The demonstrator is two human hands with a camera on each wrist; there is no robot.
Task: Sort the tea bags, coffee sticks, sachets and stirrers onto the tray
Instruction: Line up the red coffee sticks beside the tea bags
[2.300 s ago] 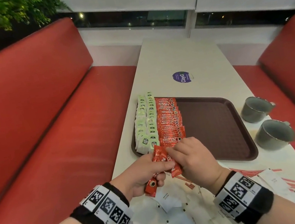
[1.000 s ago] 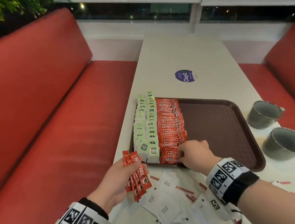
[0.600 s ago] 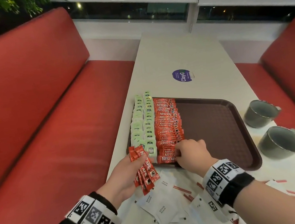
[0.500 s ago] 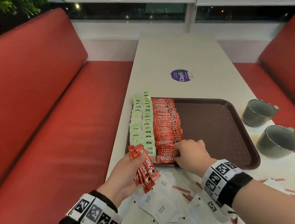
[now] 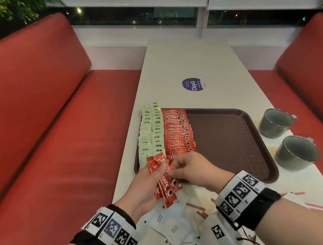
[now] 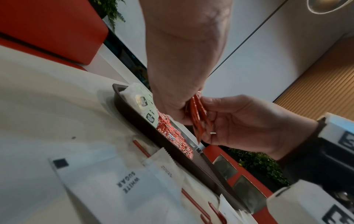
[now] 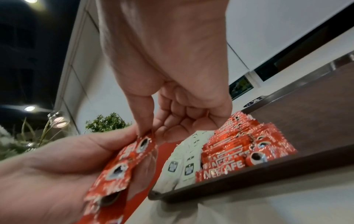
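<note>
head: left hand [image 5: 144,187] gripping bunch of red coffee sticks [image 5: 165,181] above near edge of tray [image 5: 228,143], right hand [image 5: 192,168] pinching one | left wrist: sugar sachets [image 6: 107,180] lying on surface [image 6: 38,98] beside tray | right wrist: thumb and forefinger nipping stick top

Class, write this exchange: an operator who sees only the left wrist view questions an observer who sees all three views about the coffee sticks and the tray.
Operator: The red sticks are edge-on to me. What is the right hand doing?
Observer: The right hand pinches the end of one stick from the bundle that the left hand holds.
Operator: How full is the tray?
Observer: In the head view, the tray is bare on its right; tea bags and a row of sticks fill its left.
</note>
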